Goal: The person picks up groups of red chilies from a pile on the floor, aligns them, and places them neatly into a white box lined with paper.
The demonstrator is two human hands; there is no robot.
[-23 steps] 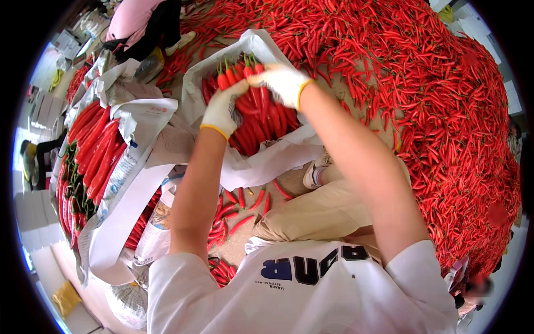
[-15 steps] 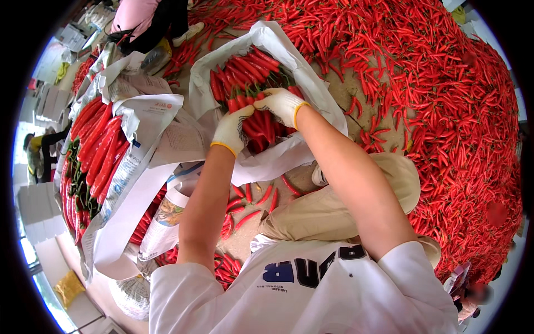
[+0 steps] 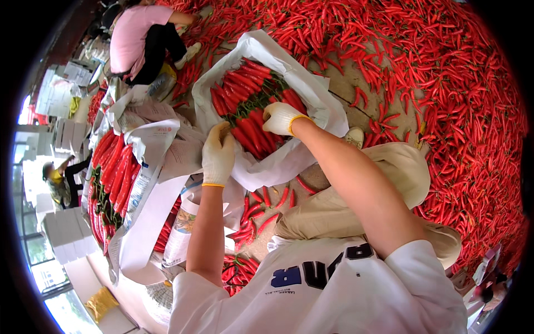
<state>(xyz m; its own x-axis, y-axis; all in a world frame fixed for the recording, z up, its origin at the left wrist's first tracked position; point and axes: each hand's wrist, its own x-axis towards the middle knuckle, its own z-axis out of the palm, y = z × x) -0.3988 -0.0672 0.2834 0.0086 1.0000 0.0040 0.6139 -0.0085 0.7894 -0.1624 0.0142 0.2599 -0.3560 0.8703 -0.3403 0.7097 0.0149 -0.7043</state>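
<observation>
Head view: left hand in white knit glove with yellow cuff [image 3: 218,156] has come off the bunch. Fingers parted, looks empty, over the near-left edge of the white paper-lined open container [image 3: 266,173]. Half a second ago both hands were together on the pepper stems.

Right hand in matching glove [image 3: 281,118] is at the right end of the front row, fingers curled; can't tell if it's pinching a pepper or just resting.

The front row of long glossy red chili peppers [image 3: 245,135] now lies inside the container, stems against the back row of red chili peppers [image 3: 239,83]. My read: that handful is down, only right-side touch-up in hand. Loose heap of red chilies [image 3: 473,122] spreads well to the right.
</observation>
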